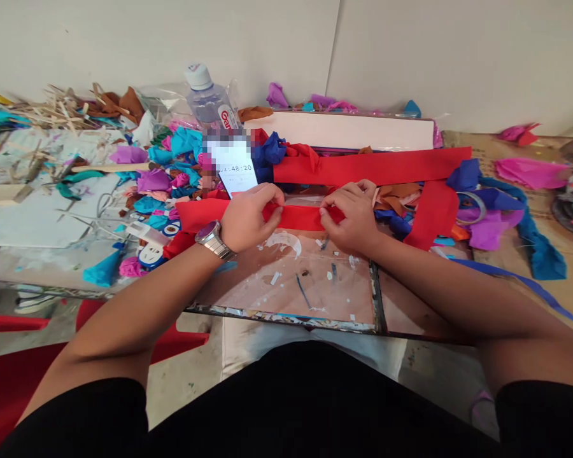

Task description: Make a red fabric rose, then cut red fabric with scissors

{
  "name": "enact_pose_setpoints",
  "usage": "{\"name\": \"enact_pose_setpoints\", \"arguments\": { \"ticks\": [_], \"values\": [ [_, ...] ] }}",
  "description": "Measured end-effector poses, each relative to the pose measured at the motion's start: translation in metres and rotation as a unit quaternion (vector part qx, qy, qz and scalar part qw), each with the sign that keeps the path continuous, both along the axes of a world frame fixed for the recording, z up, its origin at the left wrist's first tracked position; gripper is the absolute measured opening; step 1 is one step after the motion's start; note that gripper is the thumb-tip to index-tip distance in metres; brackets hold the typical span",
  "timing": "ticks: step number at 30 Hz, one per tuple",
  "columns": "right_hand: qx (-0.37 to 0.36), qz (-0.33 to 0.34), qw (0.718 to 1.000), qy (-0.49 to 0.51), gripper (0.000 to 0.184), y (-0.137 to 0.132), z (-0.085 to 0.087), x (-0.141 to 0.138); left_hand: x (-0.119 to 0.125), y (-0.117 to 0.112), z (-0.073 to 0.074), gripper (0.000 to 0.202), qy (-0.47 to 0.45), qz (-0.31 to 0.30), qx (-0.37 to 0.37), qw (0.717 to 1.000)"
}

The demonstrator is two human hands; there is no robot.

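Note:
A long red crepe paper strip (302, 219) is stretched between my two hands, low over the table. My left hand (253, 216), with a metal watch at the wrist, pinches its upper edge between thumb and fingers. My right hand (351, 216) pinches the same edge a short way to the right. The strip's left end spreads out past my left wrist. Behind my hands lies a wider red strip (377, 168), and another red piece (432, 213) slants down beside my right forearm. A lit phone (233, 166) showing a timer leans just behind my left hand.
Crumpled coloured paper pieces (155, 181) heap up on the left, with a white power strip (148, 233) at their edge. A plastic bottle (210, 102) and a long pale box (344, 130) stand along the wall. Blue paper (542, 235) and a tape ring (472, 208) lie on the right.

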State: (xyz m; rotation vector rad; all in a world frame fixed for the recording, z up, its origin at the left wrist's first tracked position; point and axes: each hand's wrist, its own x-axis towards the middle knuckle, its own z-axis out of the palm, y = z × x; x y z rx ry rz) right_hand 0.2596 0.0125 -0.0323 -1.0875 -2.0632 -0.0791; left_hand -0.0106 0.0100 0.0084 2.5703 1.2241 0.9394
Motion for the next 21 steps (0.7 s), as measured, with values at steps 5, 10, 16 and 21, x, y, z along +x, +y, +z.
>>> {"name": "enact_pose_setpoints", "arguments": {
  "ticks": [5, 10, 16, 21],
  "values": [
    [-0.004, -0.004, 1.000, 0.005, 0.012, -0.0005, 0.0010, -0.0002, -0.0009, 0.0018, -0.0012, 0.007, -0.006, -0.009, -0.001, 1.000],
    [-0.007, -0.005, 1.000, 0.010, 0.012, -0.0011, 0.0026, -0.0010, -0.0027, 0.0032, -0.0007, 0.006, 0.004, -0.016, -0.022, 1.000],
    [0.026, 0.047, 0.998, -0.013, 0.012, -0.0008, 0.0015, -0.0001, -0.0035, 0.0017, -0.0010, 0.023, 0.020, -0.034, -0.046, 0.998],
    [0.030, 0.116, 0.992, -0.045, 0.014, 0.0010, -0.0015, 0.0008, -0.0020, 0.0005, -0.0025, 0.033, 0.074, -0.068, -0.051, 0.994]
  ]
}}
